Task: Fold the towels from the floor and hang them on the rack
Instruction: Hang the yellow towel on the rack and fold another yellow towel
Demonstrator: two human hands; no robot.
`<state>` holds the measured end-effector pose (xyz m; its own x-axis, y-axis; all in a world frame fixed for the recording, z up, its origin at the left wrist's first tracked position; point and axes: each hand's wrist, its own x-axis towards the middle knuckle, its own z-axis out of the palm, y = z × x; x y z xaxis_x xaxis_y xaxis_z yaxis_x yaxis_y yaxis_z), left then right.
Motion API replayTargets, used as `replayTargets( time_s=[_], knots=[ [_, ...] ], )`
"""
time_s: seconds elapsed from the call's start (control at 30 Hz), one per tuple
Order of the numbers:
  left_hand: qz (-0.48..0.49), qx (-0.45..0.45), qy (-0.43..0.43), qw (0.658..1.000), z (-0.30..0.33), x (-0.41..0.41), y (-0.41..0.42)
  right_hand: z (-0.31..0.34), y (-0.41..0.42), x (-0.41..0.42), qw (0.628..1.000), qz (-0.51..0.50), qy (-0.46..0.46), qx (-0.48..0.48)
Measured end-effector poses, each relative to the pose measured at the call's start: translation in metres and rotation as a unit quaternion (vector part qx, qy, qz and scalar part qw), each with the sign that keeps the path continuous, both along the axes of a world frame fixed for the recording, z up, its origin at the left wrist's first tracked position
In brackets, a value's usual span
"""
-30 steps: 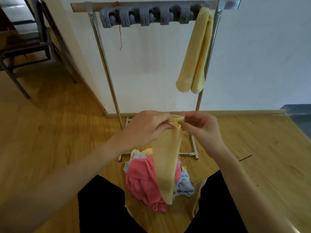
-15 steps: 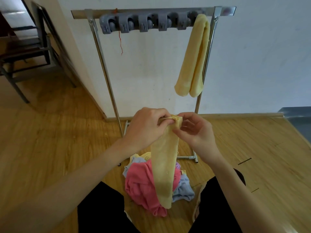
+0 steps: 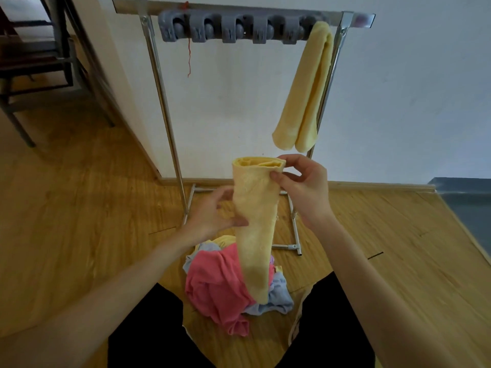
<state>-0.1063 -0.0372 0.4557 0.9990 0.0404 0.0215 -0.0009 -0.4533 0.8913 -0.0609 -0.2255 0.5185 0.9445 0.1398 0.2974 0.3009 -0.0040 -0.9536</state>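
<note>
The right hand [image 3: 305,187] pinches the top edge of a folded yellow towel [image 3: 255,221]; the left hand [image 3: 212,216] grips its middle. Below lies a pile of towels [image 3: 220,285] on the floor [image 3: 79,221]. Another yellow towel [image 3: 305,94] hangs on the rack [image 3: 164,102].

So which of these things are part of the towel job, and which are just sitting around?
Part of the job:
- folded yellow towel, held by the left hand and right hand
- towel pile on the floor
- rack with grey clips
- hung yellow towel

Lying about:
- dark metal frame at left
- red thread
</note>
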Motion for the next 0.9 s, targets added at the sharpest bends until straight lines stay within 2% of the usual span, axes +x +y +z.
replayTargets(
  time_s=[0.07,0.13,0.27,0.37,0.47,0.53,0.63,0.7,0.83,0.87,0.9],
  knots=[
    [-0.013,-0.099,0.048,0.994,-0.019,0.004,0.001,0.003,0.002,0.001,1.0,-0.006,0.005,0.002],
    [-0.018,-0.138,0.078,0.987,-0.032,0.007,-0.001,0.007,0.003,0.001,1.0,-0.011,0.015,0.012],
    [-0.029,-0.11,0.118,0.986,-0.052,0.017,-0.011,0.018,0.001,0.003,0.996,-0.025,0.057,0.06],
    [-0.063,-0.108,0.144,0.982,-0.064,0.021,-0.022,0.024,-0.008,0.007,0.984,-0.047,0.101,0.138],
    [-0.042,-0.117,0.14,0.982,-0.075,0.025,-0.023,0.016,-0.022,0.013,0.949,-0.129,0.173,0.23],
    [-0.022,-0.116,0.132,0.984,-0.072,0.025,-0.019,-0.003,-0.034,0.018,0.923,-0.207,0.214,0.245],
    [0.013,-0.132,0.1,0.986,-0.055,0.026,-0.008,-0.046,-0.05,0.024,0.901,-0.279,0.276,0.185],
    [0.006,-0.131,0.076,0.988,-0.033,0.028,-0.002,-0.076,-0.054,0.023,0.896,-0.271,0.327,0.127],
    [-0.091,-0.057,0.042,0.993,0.018,0.034,0.007,-0.118,-0.049,0.012,0.9,-0.156,0.406,0.012],
    [-0.126,-0.037,0.045,0.99,0.031,0.035,0.008,-0.123,-0.048,0.009,0.901,-0.109,0.419,-0.04],
    [-0.161,-0.016,0.052,0.985,0.043,0.035,0.01,-0.126,-0.047,0.007,0.898,-0.051,0.417,-0.131]
  ],
)
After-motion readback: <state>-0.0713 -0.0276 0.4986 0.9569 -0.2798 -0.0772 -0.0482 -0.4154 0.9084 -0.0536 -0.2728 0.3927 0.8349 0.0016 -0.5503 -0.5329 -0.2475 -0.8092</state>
